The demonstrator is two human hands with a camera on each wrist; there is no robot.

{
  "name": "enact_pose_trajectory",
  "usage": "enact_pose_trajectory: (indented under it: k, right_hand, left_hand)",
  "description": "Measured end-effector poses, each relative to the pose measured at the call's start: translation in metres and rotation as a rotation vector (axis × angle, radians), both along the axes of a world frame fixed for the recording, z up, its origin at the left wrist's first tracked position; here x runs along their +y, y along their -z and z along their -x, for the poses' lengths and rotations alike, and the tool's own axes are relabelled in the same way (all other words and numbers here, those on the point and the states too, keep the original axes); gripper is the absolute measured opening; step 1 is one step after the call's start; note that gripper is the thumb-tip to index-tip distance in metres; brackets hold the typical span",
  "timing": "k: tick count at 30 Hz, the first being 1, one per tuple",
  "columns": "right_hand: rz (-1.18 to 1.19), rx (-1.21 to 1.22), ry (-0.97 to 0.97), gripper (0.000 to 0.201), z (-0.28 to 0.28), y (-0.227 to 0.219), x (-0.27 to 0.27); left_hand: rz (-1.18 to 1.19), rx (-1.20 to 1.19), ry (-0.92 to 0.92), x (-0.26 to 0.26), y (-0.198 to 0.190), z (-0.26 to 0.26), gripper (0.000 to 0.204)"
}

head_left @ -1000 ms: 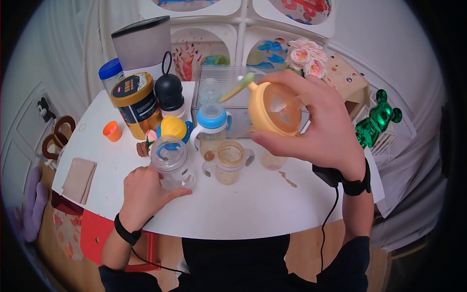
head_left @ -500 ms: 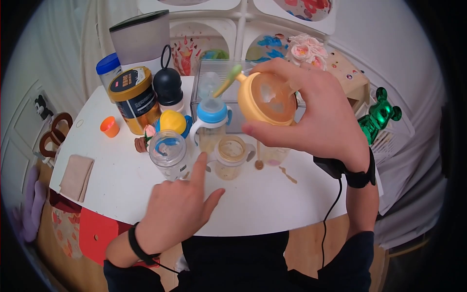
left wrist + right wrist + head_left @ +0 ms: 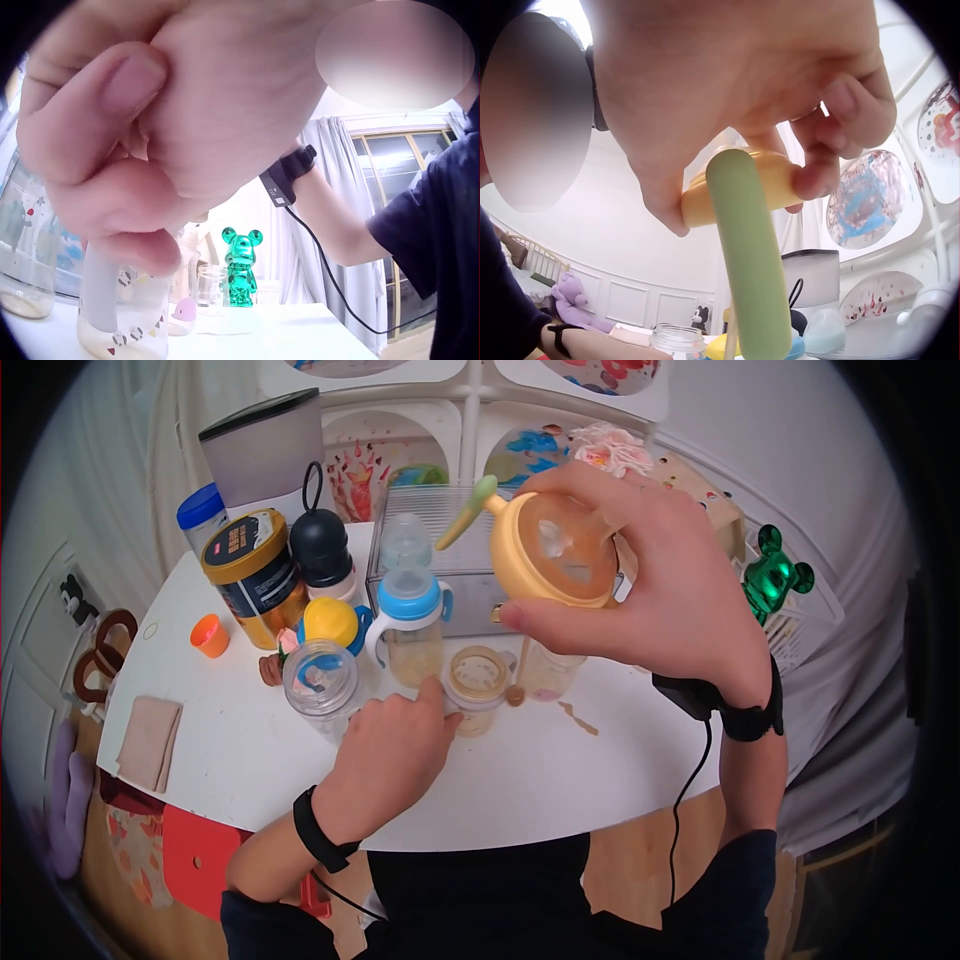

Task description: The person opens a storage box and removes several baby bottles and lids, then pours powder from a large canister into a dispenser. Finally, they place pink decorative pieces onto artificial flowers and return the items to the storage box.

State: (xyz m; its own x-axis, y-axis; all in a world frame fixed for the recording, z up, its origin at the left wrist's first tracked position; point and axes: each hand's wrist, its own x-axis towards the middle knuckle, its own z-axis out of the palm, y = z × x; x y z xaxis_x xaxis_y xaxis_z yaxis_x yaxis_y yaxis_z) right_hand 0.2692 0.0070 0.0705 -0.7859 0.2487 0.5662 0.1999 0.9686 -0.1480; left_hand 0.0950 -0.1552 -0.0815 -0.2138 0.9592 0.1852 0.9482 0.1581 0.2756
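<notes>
My right hand [image 3: 665, 585] holds a yellow bottle lid [image 3: 520, 565] tilted above the table, thumb and fingers around its rim. A green flip piece [image 3: 750, 255] sticks out from the lid. From the lid a thin straw with a brown weighted end [image 3: 515, 695] hangs beside an uncapped clear bottle [image 3: 478, 688] with grey handles. My left hand [image 3: 390, 760] grips the left handle of that bottle between thumb and curled fingers. The bottle's panda print [image 3: 127, 337] shows below my fingers in the left wrist view. A blue-collared bottle [image 3: 412, 630] with white handles stands just behind.
An open clear jar [image 3: 322, 685] stands left of my left hand. Behind it are a yellow-and-blue lid [image 3: 330, 622], a gold tub [image 3: 255, 575] and a black-topped bottle [image 3: 320, 545]. A brown spill [image 3: 578, 718] marks the table. A folded cloth [image 3: 150, 743] lies at left.
My left hand has left the clear jar, moved right and curled onto the handle of the uncapped bottle. My right hand still holds the yellow lid aloft; its straw now hangs beside that bottle.
</notes>
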Motion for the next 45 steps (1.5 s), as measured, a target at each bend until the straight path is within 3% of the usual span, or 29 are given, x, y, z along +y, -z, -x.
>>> enact_pose_trajectory:
  k: [5, 11, 20, 24, 30, 36, 39, 45]
  right_hand:
    - [-0.022, -0.096, 0.071, 0.069, -0.002, -0.004, -0.004]
    - [-0.051, 0.034, -0.044, 0.070, -0.005, -0.007, -0.001]
    - [-0.060, -0.137, 0.096, 0.071, -0.008, -0.006, -0.005]
    - [-0.131, -0.081, 0.087, 0.071, -0.013, 0.003, -0.001]
    - [0.246, -0.111, 0.166, 0.069, -0.011, -0.022, -0.018]
    - [-0.015, -0.113, 0.078, 0.067, -0.012, 0.001, 0.000]
    - [0.215, -0.095, 0.160, 0.066, -0.011, -0.020, -0.014]
    - [0.049, -0.094, 0.099, 0.067, -0.010, -0.004, -0.003]
  left_hand:
    - [-0.054, -0.075, 0.047, 0.008, 0.004, 0.002, 0.027]
    - [-0.059, -0.105, 0.083, 0.015, 0.009, 0.006, 0.026]
    - [-0.139, -0.242, 0.142, 0.019, 0.021, 0.003, 0.027]
    - [-0.163, -0.238, 0.145, 0.019, 0.023, 0.002, 0.027]
    - [-0.174, -0.221, 0.145, 0.019, 0.026, -0.001, 0.028]
    - [-0.193, -0.213, 0.150, 0.020, 0.031, 0.000, 0.030]
    - [-0.192, -0.205, 0.154, 0.020, 0.033, -0.001, 0.031]
    - [-0.222, -0.193, 0.163, 0.019, 0.031, -0.003, 0.034]
